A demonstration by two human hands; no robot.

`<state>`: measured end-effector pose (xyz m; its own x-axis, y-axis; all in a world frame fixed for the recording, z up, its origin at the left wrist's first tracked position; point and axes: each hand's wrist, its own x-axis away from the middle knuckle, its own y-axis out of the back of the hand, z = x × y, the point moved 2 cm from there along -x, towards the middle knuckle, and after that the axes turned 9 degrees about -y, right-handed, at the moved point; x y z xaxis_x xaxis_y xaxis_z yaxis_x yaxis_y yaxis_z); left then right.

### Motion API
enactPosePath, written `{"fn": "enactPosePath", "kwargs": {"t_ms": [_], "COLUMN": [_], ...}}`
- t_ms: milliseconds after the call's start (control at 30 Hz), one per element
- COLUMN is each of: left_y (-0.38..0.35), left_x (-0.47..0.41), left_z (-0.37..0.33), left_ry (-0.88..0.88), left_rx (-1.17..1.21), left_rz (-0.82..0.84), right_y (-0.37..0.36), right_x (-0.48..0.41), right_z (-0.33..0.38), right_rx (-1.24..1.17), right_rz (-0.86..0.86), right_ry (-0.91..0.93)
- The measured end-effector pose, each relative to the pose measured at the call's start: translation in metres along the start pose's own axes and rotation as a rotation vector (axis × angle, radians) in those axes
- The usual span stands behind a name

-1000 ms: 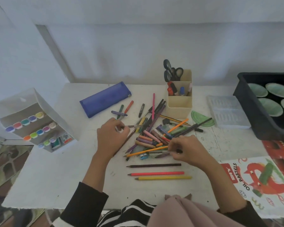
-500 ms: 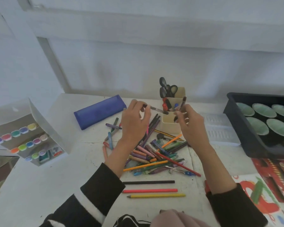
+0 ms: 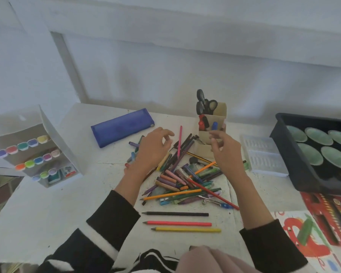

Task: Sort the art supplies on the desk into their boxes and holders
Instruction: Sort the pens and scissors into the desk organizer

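Both hands hover empty. The left hand (image 3: 152, 149) has loosely curled fingers over the left edge of the pile (image 3: 185, 182) of loose pencils and pens, mid-desk. The right hand (image 3: 225, 152), also slack, is just in front of the beige holder (image 3: 221, 111). The holder has scissors (image 3: 205, 104) and a few markers upright. Near the person, three lie parallel: black pencil (image 3: 175, 214), pink pencil (image 3: 178, 223), yellow pencil (image 3: 186, 229). The blue pencil case (image 3: 122, 128) lies flat behind the left hand, marker rack (image 3: 28, 152) far left, black tray (image 3: 289, 154) far right
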<state>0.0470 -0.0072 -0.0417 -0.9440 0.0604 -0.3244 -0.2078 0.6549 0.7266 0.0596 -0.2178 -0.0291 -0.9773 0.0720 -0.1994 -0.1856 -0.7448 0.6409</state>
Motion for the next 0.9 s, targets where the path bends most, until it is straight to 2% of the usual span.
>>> {"fn": "enactPosePath", "kwargs": {"t_ms": [167,300,367,533,767,900], "left_y": [0.023,0.036,0.039,0.026,0.013,0.022], "left_x": [0.051,0.085,0.101,0.120,0.116,0.114], "left_z": [0.028,0.038,0.039,0.037,0.033,0.035], "left_ry": [0.102,0.208,0.227,0.255,0.201,0.233], "left_rx": [0.026,0.013,-0.034,-0.184,-0.385,-0.306], "left_rz": [0.150,0.266,0.339,0.516,0.527,0.476], "right_y": [-0.010,-0.020,-0.026,-0.037,-0.042,-0.045], "right_x": [0.024,0.031,0.031,0.021,0.015,0.016], "right_z": [-0.016,-0.042,-0.050,-0.044,-0.038,-0.038], "right_rx": [0.106,0.279,0.354,0.585,0.750,0.773], "right_rz": [0.156,0.202,0.226,0.139,0.215,0.255], "right_ry": [-0.011,-0.115,-0.107,-0.047,-0.084,-0.113]}}
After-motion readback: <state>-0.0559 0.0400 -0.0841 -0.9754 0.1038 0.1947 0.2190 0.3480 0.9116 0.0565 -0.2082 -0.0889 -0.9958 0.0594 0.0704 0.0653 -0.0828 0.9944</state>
